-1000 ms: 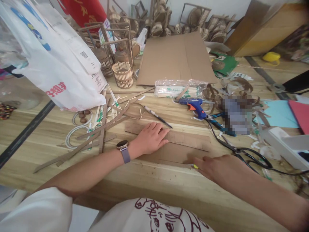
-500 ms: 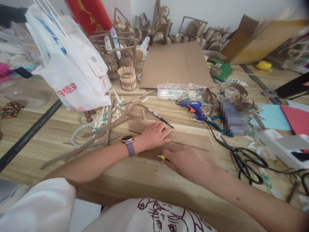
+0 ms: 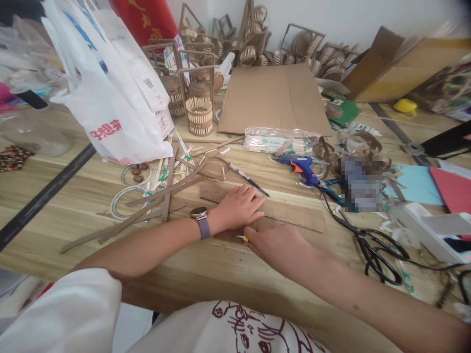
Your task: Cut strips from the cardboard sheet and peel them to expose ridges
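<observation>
My left hand [image 3: 238, 208] lies flat, fingers together and stretched out, pressing down a long brown cardboard strip [image 3: 294, 214] on the wooden table [image 3: 73, 196]. A watch sits on that wrist. My right hand [image 3: 280, 245] is closed around a small yellow-tipped tool [image 3: 244, 238], whose tip touches the cardboard just below my left hand. Most of the tool is hidden inside the fist.
A blue glue gun [image 3: 299, 165], black pen [image 3: 248, 179], black scissors [image 3: 382, 250] and a packet of sticks [image 3: 275, 139] lie beyond the strip. Loose cardboard strips [image 3: 147, 211] sprawl to the left. A white plastic bag [image 3: 110, 98], stick baskets [image 3: 199, 115] and a cardboard sheet [image 3: 274, 98] stand behind.
My right hand has slid leftward along the cardboard from its right part to just below my left hand. The left hand has stayed pressed on the strip.
</observation>
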Demonstrator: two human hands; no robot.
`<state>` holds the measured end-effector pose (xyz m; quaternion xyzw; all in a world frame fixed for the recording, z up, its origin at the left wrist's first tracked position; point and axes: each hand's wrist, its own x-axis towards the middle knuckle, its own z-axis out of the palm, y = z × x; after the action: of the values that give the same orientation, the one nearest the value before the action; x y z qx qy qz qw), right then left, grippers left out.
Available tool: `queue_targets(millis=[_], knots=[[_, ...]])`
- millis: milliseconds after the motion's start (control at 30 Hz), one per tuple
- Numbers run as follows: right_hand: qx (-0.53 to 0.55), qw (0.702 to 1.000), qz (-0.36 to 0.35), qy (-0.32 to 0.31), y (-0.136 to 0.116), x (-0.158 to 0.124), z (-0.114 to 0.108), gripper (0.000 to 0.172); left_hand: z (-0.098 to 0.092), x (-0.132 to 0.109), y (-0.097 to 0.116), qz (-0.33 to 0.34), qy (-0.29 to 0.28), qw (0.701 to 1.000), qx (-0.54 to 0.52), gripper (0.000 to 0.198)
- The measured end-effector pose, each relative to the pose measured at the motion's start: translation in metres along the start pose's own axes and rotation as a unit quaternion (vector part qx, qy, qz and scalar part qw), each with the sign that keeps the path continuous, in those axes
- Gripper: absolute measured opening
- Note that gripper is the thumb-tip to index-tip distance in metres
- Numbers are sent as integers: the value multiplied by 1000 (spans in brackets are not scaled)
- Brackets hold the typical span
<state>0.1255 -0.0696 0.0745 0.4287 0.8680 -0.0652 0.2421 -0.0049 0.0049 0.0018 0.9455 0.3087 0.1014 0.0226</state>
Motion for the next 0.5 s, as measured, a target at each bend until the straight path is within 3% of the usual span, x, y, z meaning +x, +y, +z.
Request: queue_targets(millis=[267,500], knots=[[-63,998,-10,-10,-12,0,-19,36,5,0,-1,0,5,1000,-2,38],[-42,999,-7,-17,-4,1,-9,36,3,-2,-3,25,-5,1000,-1,42]])
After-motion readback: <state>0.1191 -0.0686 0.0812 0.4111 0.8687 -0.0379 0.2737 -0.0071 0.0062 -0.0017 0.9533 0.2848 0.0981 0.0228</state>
